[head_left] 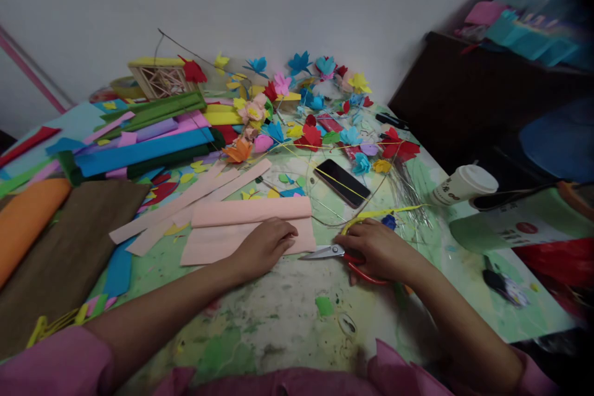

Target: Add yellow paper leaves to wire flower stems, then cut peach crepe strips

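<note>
A sheet of pale pink paper (208, 246), its far part rolled or folded over, lies at the middle of the table. My left hand (268, 244) rests on the sheet's right part, fingers bent and pressed together; whether anything is pinched in them is hidden. To the right, my right hand (374, 250) is closed round the red handles of scissors (330, 252). The blades point left, nearly closed, by the sheet's lower right corner. Yellow strip (399, 210) runs just beyond my right hand. Cut pale pink strips (185, 207) lie left of and beyond the sheet.
A phone (342, 182), wires (411, 189) and many paper flowers (310, 136) lie beyond my hands. Coloured paper rolls (143, 151) cover the left. A lidded cup (464, 184) and a green container (505, 226) stand at right, keys (505, 281) nearer.
</note>
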`<state>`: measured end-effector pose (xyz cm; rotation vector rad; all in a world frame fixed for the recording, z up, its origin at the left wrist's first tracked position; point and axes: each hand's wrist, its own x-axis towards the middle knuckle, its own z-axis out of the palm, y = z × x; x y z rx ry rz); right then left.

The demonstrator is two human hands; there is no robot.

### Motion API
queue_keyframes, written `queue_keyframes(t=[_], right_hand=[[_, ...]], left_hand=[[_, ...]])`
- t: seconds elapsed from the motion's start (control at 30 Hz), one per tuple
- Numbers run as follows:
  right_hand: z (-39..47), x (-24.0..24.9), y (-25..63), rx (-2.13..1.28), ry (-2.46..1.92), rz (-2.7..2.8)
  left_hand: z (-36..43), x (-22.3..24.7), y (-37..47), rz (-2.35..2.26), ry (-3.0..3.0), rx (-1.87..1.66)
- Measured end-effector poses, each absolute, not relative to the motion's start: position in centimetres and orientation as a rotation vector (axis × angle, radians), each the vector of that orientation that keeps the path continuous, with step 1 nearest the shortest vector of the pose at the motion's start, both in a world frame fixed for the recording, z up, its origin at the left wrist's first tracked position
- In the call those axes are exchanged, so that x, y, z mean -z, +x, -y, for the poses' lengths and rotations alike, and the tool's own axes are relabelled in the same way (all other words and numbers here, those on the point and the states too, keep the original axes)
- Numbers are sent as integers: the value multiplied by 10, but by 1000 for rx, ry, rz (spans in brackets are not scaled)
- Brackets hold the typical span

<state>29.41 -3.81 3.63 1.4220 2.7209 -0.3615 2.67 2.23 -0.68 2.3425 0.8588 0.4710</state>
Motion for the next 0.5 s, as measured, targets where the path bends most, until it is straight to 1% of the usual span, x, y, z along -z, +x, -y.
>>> queue_keyframes(t=[0.5], right_hand=[[41,-30,299,294,1387,-2726]], left_hand=[[-22,9,28,-875,2384,-448]])
